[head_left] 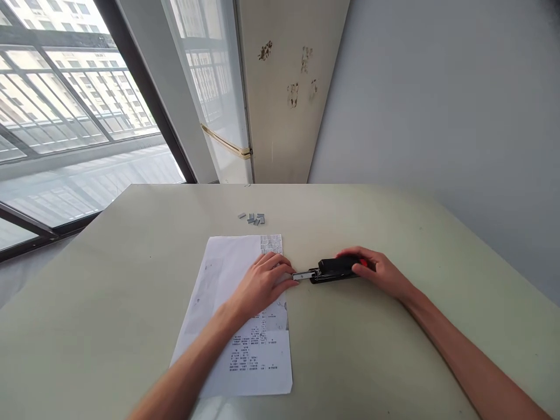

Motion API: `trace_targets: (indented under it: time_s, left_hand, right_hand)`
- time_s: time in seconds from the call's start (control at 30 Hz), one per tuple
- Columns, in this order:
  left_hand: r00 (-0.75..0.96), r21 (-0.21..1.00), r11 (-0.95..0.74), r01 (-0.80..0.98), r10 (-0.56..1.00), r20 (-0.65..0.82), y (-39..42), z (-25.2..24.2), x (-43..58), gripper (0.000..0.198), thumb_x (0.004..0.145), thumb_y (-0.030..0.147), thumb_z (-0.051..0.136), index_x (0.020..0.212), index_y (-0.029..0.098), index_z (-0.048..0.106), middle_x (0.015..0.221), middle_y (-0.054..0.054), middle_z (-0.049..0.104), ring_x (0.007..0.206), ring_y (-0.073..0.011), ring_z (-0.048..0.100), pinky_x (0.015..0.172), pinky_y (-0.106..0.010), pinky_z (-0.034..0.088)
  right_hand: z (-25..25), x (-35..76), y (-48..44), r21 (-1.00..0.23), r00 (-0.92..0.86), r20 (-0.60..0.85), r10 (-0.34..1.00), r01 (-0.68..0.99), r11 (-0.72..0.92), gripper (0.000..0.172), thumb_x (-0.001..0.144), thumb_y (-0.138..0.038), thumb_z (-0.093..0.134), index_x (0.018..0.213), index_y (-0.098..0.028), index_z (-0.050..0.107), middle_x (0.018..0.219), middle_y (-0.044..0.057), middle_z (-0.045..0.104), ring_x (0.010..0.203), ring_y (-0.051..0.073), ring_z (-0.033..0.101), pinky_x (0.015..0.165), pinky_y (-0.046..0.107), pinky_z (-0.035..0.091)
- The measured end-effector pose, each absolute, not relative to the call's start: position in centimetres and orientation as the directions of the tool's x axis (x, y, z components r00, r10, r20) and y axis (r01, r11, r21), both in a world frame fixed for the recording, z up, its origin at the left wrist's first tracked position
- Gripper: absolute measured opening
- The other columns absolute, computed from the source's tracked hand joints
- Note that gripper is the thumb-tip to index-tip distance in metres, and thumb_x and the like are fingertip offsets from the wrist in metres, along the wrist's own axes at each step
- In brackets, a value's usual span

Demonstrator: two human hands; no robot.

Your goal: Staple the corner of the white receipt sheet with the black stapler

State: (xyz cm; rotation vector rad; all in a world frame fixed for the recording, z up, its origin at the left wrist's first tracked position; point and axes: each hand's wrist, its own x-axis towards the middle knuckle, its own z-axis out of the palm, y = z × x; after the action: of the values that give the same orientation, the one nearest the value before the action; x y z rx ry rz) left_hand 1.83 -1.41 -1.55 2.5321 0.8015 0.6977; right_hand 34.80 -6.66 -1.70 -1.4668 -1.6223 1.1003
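Observation:
A black stapler (336, 267) lies on the table with a red part at its right end. Out of its left end sticks a metal staple tray (303, 275). My right hand (380, 269) is wrapped around the stapler's right end, thumb in front and fingers behind. Over the right side of the printed paper sheets (249, 373), my left hand (266, 277) pinches the far end of the staple tray between thumb and fingers. Part of the print is covered by my left hand and forearm.
Behind the paper lie several small grey staple strips (256, 219). The pale table (394, 361) reaches back to a white fridge (289, 134) with a gold handle (225, 142). A grey wall (437, 105) stands at the right, and a window (65, 116) at the left.

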Motion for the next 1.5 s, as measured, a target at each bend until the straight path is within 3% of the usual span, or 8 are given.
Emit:
trace_targets:
  time_s: [0.23, 0.43, 0.53, 0.77, 1.07, 1.2, 1.37, 1.5]
  left_hand:
    - [0.732, 0.501, -0.771, 0.393, 0.592, 0.338, -0.7, -1.2, 4.0, 0.032, 0.105, 0.050, 0.060, 0.100, 0.028, 0.083, 0.105, -0.004, 0.079, 0.094, -0.0233, 0.070, 0.089, -0.043, 0.053]
    - [0.714, 0.566, -0.732, 0.380, 0.621, 0.324, 0.0, -1.3, 5.1, 0.027, 0.097, 0.051, 0.072, 0.092, 0.027, 0.082, 0.098, -0.002, 0.079, 0.089, -0.0221, 0.072, 0.082, -0.039, 0.056]
    - [0.707, 0.592, -0.706, 0.390, 0.641, 0.298, 0.0, -1.2, 4.5, 0.026, 0.096, 0.051, 0.073, 0.102, 0.027, 0.081, 0.101, -0.002, 0.078, 0.094, -0.0225, 0.072, 0.083, -0.038, 0.058]
    - [0.698, 0.517, -0.731, 0.445, 0.645, 0.311, -0.2, -0.5, -0.9, 0.029, 0.104, 0.040, 0.064, 0.131, 0.029, 0.068, 0.131, -0.007, 0.069, 0.125, -0.0262, 0.063, 0.108, -0.047, 0.053]
    - [0.648, 0.519, -0.684, 0.512, 0.705, 0.289, -0.3, -1.1, -3.3, 0.025, 0.102, 0.038, 0.066, 0.125, 0.029, 0.068, 0.135, -0.007, 0.067, 0.129, -0.0277, 0.059, 0.112, -0.051, 0.048]
    - [0.650, 0.509, -0.690, 0.515, 0.701, 0.294, -0.3, -1.7, -3.1, 0.023, 0.103, 0.037, 0.065, 0.124, 0.029, 0.068, 0.135, -0.007, 0.065, 0.128, -0.0278, 0.058, 0.113, -0.051, 0.047]
    - [0.648, 0.515, -0.688, 0.512, 0.702, 0.295, -0.3, -1.7, -3.2, 0.023, 0.103, 0.036, 0.065, 0.124, 0.029, 0.067, 0.135, -0.007, 0.065, 0.128, -0.0273, 0.057, 0.112, -0.050, 0.046]
    - [0.649, 0.505, -0.688, 0.522, 0.704, 0.289, -0.4, -1.5, -3.2, 0.022, 0.102, 0.036, 0.066, 0.123, 0.029, 0.068, 0.135, -0.006, 0.065, 0.128, -0.0280, 0.057, 0.113, -0.050, 0.046]
  right_hand:
    - [-0.3, 32.3, -6.7, -0.890, -0.262, 0.008, 0.965, 0.439, 0.127, 0.038, 0.095, -0.059, 0.066, 0.120, -0.032, 0.074, 0.131, 0.004, 0.074, 0.113, 0.030, 0.070, 0.095, 0.042, 0.056]
    - [-0.7, 31.8, -6.4, -0.891, -0.272, -0.004, 0.962, 0.438, 0.120, 0.035, 0.093, -0.056, 0.069, 0.119, -0.032, 0.073, 0.126, 0.004, 0.075, 0.108, 0.028, 0.069, 0.092, 0.042, 0.056]
    - [-1.3, 32.0, -6.4, -0.880, -0.228, -0.028, 0.973, 0.468, 0.084, 0.037, 0.092, -0.059, 0.069, 0.118, -0.032, 0.074, 0.118, 0.004, 0.077, 0.102, 0.028, 0.070, 0.088, 0.042, 0.057]
    - [-3.0, 30.9, -4.4, -0.879, 0.079, 0.054, 0.995, 0.476, 0.010, 0.048, 0.088, -0.066, 0.070, 0.120, -0.031, 0.073, 0.107, 0.004, 0.078, 0.091, 0.028, 0.071, 0.078, 0.041, 0.059]
    - [-4.3, 23.7, 6.1, -0.880, 0.214, 0.246, 0.945, 0.459, 0.125, 0.048, 0.093, -0.059, 0.061, 0.127, -0.024, 0.065, 0.124, 0.011, 0.076, 0.111, 0.032, 0.069, 0.103, 0.050, 0.052]
    - [-4.6, 20.5, 8.7, -0.872, 0.144, 0.265, 0.953, 0.458, 0.174, 0.049, 0.096, -0.051, 0.057, 0.136, -0.022, 0.061, 0.129, 0.014, 0.074, 0.115, 0.033, 0.068, 0.105, 0.052, 0.051]
    - [-4.5, 19.5, 8.8, -0.880, -0.005, 0.257, 0.967, 0.412, 0.236, 0.056, 0.097, -0.053, 0.058, 0.145, -0.024, 0.057, 0.126, 0.011, 0.076, 0.103, 0.030, 0.073, 0.099, 0.049, 0.057]
    - [-5.0, 20.0, 8.5, -0.895, -0.003, 0.285, 0.959, 0.357, 0.267, 0.061, 0.097, -0.055, 0.059, 0.149, -0.023, 0.052, 0.149, 0.013, 0.064, 0.133, 0.029, 0.064, 0.111, 0.045, 0.052]
